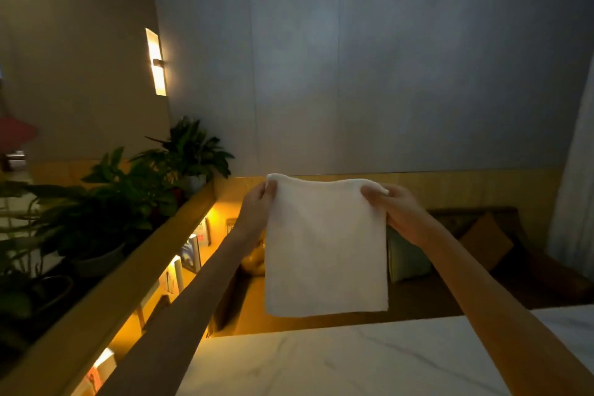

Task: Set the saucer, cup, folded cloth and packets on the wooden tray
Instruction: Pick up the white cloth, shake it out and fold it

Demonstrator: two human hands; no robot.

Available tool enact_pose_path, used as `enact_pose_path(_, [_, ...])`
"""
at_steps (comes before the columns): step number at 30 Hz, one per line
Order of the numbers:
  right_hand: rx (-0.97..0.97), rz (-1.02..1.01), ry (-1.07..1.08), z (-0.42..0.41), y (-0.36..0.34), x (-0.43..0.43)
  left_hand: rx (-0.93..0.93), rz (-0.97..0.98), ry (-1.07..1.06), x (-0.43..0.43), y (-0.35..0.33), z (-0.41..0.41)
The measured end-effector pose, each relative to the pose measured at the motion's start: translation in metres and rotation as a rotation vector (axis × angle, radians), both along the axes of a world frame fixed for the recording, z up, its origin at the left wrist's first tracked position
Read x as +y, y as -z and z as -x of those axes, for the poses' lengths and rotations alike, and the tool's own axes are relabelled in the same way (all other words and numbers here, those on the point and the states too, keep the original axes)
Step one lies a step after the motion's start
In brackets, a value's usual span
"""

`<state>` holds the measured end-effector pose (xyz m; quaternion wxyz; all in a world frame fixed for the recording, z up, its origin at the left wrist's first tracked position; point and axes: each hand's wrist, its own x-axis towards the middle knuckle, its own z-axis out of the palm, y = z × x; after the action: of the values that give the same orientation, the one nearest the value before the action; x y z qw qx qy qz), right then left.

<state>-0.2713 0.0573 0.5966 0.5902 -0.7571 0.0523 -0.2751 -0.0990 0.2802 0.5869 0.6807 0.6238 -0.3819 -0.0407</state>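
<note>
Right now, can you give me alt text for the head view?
Both hands, left hand and right hand, hold a white cloth up by its top corners, hanging above a white table. Potted plants line a ledge at left.

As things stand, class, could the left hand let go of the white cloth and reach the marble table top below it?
Probably yes. The left hand pinches a top corner of the cloth, the right hand holds the other, and nothing shows between it and the table.
</note>
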Motion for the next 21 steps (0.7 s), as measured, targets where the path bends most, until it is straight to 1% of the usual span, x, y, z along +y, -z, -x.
enact_pose_path(3, [-0.077, -0.095, 0.134, -0.003, -0.003, -0.003, 0.0, -0.024, 0.005, 0.001, 0.003, 0.003])
enact_pose_path(7, [-0.047, 0.048, 0.239, -0.003, -0.016, -0.012, -0.006, -0.042, -0.05, -0.004, -0.004, 0.003])
enact_pose_path(10, [-0.09, 0.155, 0.328, -0.004, -0.021, -0.014, -0.013, -0.026, -0.123, -0.013, -0.011, 0.002])
enact_pose_path(14, [-0.132, 0.207, 0.263, -0.004, -0.027, -0.023, 0.009, 0.031, -0.171, -0.029, -0.012, 0.006])
enact_pose_path(17, [-0.156, 0.234, 0.205, -0.006, -0.035, -0.033, 0.014, 0.007, -0.235, -0.04, -0.017, 0.009])
enact_pose_path(19, [-0.13, 0.252, 0.2, -0.008, -0.04, -0.035, -0.027, -0.034, -0.273, -0.046, -0.02, 0.011])
enact_pose_path(21, [-0.057, 0.276, 0.184, -0.01, -0.044, -0.032, -0.098, -0.068, -0.282, -0.051, -0.022, 0.018])
